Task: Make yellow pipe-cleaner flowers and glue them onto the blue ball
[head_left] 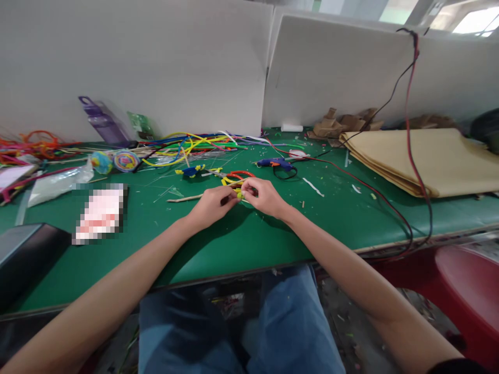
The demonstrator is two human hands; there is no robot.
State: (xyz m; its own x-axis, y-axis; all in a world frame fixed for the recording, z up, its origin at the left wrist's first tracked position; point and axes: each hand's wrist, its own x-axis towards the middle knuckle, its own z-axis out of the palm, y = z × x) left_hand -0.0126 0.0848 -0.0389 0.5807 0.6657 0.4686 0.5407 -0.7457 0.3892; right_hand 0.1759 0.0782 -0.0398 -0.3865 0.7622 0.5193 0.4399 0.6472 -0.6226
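1. Jeans (241, 322) are filling the bottom centre of the frame, under the near edge of the green table (234, 244).
2. Both bare forearms are reaching up from the lower corners and meeting at the middle of the frame.
3. The left hand (212, 205) and right hand (265, 196) are pinching a small yellow-green pipe-cleaner piece (239, 193) between their fingertips, both grips closed on it, just above the table surface.
4. A thin wooden stick (187, 198) is lying on the table, running left from under the left hand.
5. A red loop (240, 174) and yellow pipe cleaners are lying just behind the hands.
6. A blue-and-yellow twisted piece (191, 170) is sitting a little up and left of the hands.
7. A blue glue gun (275, 163) is resting up and right of the hands, its cord curling beside it.
8. A heap of coloured pipe cleaners (195, 143) is spreading along the back of the table at upper centre.
9. A purple bottle (102, 122) is leaning against the white wall at upper left.
10. Tan sheets (429, 156) are lying stacked at the right, with a red and a black cable (409, 130) crossing them.
11. A red stool (463, 280) is showing at lower right.
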